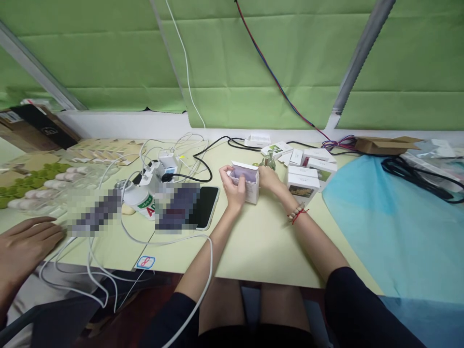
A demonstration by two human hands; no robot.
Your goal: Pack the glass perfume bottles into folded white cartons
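Observation:
My left hand [235,192] grips a small white cardboard box [252,191] above the table, its top flap raised and its lilac inside showing. The thumb rests at the box's opening. Close by on the right, my right hand [268,179] is closed, with its fingers turned away from me. Beyond its knuckles shows a clear greenish object [269,159], perhaps glass; whether the fingers hold it is hidden. Several white picture boxes [303,179] stand just right of that hand.
A phone [208,208] lies left of my forearm, beside a white bottle [139,200] and chargers [154,176] with tangled cables. Another person's hand [29,241] rests at far left. Blue sheeting [380,217] covers the right side. Green blinds [268,63] hang behind.

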